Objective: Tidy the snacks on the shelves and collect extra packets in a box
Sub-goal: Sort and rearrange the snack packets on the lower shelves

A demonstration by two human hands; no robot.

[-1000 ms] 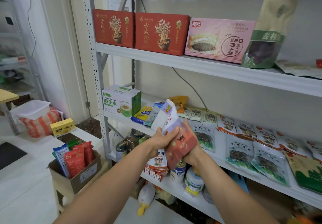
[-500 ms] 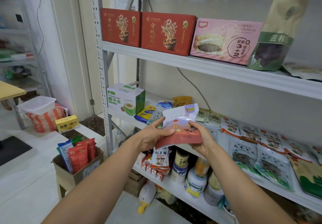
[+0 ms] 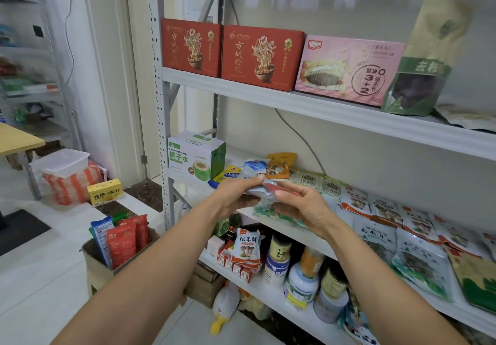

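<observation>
Left hand (image 3: pixel 235 197), right hand (image 3: pixel 304 208): apparent pinch

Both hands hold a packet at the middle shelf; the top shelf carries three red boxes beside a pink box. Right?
No. The head view shows two red boxes on the top shelf, a left red box and a right red box, beside the pink box. Left hand and right hand do hold a packet at the middle shelf.

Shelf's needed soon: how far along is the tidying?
Done: snack packets stand in the cardboard box; flat packets lie in rows on the shelf. In hand: the left hand and right hand hold a red-and-white packet. Left: the loose pile beside the coconut water box.
</observation>
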